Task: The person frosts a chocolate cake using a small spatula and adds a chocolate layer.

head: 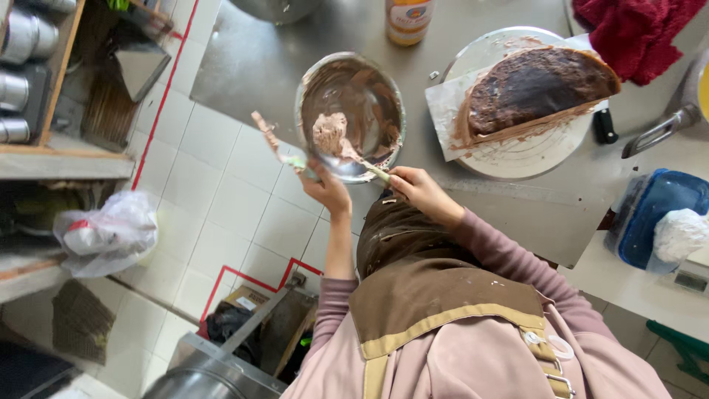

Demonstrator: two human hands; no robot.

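My left hand grips the near rim of a tilted metal bowl smeared with chocolate cream, with a paler lump lying in it. A cream-coated palette knife sticks out to the left from the same hand. My right hand is shut on the light handle of a utensil that reaches into the bowl toward the lump. To the right, a half-round dark chocolate cake lies on paper on a white turntable.
The steel counter carries a bottle, a red cloth, a small black object and a pan handle. A blue tub stands at the right. Shelves with metal tins and a plastic bag are at the left, above a tiled floor.
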